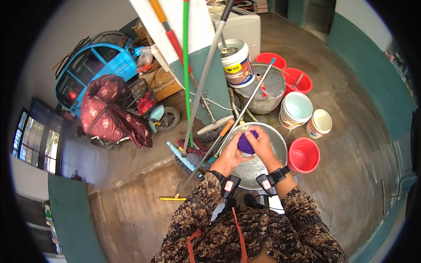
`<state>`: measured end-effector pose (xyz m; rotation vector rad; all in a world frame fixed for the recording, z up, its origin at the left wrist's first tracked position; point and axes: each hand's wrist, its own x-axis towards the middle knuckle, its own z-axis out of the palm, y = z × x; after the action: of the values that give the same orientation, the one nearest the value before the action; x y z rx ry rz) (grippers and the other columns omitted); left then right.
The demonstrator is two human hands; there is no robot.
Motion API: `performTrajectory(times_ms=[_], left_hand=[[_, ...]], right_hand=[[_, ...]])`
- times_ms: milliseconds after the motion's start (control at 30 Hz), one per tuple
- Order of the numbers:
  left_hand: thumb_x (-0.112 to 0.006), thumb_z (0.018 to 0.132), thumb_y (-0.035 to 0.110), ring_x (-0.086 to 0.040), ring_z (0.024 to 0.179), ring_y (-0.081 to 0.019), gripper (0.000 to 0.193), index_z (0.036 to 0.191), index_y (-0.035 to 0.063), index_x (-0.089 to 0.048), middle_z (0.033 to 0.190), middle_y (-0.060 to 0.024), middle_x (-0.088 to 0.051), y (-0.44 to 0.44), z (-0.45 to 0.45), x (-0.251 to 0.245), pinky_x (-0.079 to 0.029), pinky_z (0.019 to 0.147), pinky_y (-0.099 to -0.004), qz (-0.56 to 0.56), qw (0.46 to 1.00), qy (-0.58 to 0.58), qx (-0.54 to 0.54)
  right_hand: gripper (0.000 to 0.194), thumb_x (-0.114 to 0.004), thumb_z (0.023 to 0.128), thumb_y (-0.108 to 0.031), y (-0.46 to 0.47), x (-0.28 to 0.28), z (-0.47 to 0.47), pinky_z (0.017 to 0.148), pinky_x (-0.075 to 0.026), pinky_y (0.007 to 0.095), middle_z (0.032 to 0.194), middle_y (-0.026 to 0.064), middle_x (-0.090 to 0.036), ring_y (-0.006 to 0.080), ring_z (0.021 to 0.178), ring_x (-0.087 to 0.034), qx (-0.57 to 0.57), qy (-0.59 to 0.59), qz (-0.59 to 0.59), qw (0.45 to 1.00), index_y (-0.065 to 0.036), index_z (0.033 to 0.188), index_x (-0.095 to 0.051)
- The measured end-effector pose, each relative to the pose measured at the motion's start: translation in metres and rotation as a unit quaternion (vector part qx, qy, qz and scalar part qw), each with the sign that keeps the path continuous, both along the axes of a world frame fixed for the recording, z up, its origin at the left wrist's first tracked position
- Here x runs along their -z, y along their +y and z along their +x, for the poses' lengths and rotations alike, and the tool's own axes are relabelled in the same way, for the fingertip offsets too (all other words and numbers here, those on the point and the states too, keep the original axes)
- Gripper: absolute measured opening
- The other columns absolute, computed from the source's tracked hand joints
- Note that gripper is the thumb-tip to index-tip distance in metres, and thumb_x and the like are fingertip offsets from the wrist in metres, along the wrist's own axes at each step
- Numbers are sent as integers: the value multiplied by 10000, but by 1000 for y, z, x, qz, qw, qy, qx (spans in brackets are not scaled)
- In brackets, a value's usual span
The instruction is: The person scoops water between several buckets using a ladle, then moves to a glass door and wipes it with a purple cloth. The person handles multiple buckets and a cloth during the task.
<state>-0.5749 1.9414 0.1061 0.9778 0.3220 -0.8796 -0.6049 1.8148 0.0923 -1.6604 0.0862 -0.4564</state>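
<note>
A bunched purple item (247, 142), probably cloth, is held between my two hands over a wide metal basin (253, 172). My left hand (231, 157) cups its left side, thumb stretched out below. From the right, my right hand (263, 144) presses its fingers and thumb against it. The basin stands on the floor just in front of my feet, its bare metal bottom partly visible. A small yellowish tap (242, 123) sits above the basin's far rim. Both wrists carry black strapped devices.
A red bucket (304, 155) touches or nearly touches the basin's right side. White buckets (296, 107) and a round concrete block (263, 88) stand beyond. Mops, a broom (215, 129) and a squeegee (172, 198) lean at left. A covered scooter (111, 111) and blue vehicle (95, 64) stand farther left.
</note>
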Motion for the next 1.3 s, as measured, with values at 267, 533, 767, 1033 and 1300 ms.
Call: performTrajectory(times_ms=[267,533,767,1033,1300], left_hand=[[-569,888,411,-615,809,-164,288,880,125,-595,859,-44,-619,-18,4,-16,-523,737,-336,-185,980,40,-55],[-581,835,226,-551,608,-179,256,713,3,-559,652,-104,-587,-74,11,11,-463,595,-333,188,904,-302,-239],[-553,813,270,-590,760,-370,221,796,51,-575,810,-168,-617,-76,-7,-10,-471,662,-437,441,763,-452,-137],[-556,771,262,-593,732,-393,222,766,43,-588,771,-194,-623,-59,-18,8,-469,649,-467,470,765,-432,-82],[-556,780,288,-589,757,-400,257,784,32,-584,785,-210,-621,-52,-26,28,-466,665,-463,494,765,-409,-63]], right_hand=[[203,-657,789,-219,2,-45,-19,729,-449,399,884,118,-562,313,838,-547,5,-205,-284,937,-57,895,-593],[137,-496,916,-154,-4,-2,5,709,-426,270,816,44,-553,107,784,-493,42,23,148,988,-31,875,-537],[237,-447,934,-246,-2,27,7,762,-493,301,956,67,-579,174,862,-587,-48,114,481,868,-49,1010,-554],[332,-517,888,-310,0,37,-7,742,-525,343,963,85,-604,212,860,-617,-7,226,525,820,-13,1032,-559],[321,-516,892,-299,5,57,-15,771,-514,332,975,87,-607,208,879,-614,-73,226,577,781,-18,1041,-561]])
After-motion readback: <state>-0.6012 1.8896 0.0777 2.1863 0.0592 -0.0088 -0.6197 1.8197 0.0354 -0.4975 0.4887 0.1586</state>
